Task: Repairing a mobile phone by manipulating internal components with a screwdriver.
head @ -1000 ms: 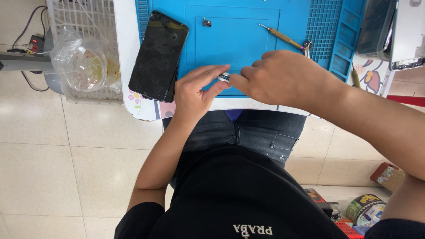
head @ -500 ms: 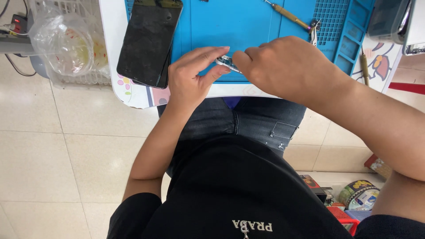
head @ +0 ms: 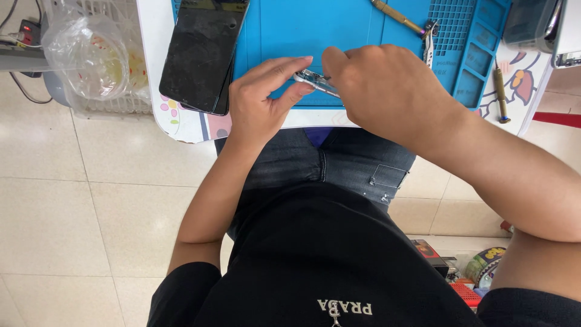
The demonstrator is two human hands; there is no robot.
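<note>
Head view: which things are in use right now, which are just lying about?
In use:
- left hand and right hand, both pinching the small silvery part
- blue work mat under them

Lying about:
- dark phone, left on the mat
- brass-handled screwdriver
- second screwdriver, off the mat's right edge
- plastic bag in a white basket

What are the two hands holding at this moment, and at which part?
A small silvery part is held between both hands. The left hand pinches its left end between thumb and fingers; the right hand covers its other end, so that grip cannot be told.
</note>
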